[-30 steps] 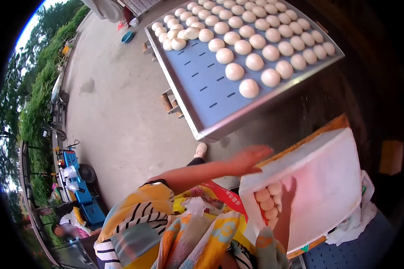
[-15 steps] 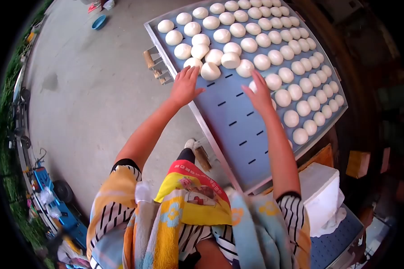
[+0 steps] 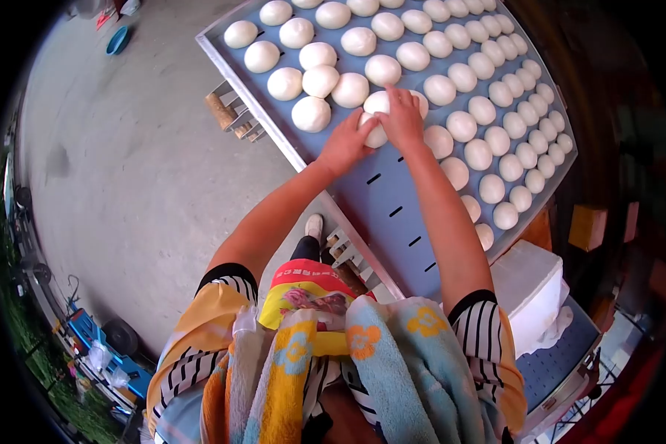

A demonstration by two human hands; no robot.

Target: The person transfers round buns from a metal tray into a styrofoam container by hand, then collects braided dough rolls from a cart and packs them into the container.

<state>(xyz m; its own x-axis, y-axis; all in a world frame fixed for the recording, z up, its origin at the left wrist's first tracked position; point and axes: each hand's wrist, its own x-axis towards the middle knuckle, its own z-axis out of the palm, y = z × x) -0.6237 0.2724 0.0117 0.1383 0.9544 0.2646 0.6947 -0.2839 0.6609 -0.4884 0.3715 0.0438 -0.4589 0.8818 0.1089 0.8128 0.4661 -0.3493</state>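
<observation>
- Firstly, low at your waist, the red-and-yellow printed apron (image 3: 303, 291) carried pale writing, too small to read.
- Farther out, your left hand (image 3: 345, 143) and right hand (image 3: 405, 122) touched a smooth white round bun (image 3: 373, 134) on the blue, metal-rimmed tray (image 3: 388, 233); whether your fingers gripped it, you couldn't tell.
- Just beyond, other white buns (image 3: 350, 90) crowded close; hard pushing risked dents or sticking.

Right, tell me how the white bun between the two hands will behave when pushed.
The white bun looks rounded, so it may roll. Its smooth, doughy surface suggests softness that could dent. With another bun just beyond, it could bump that.
</observation>
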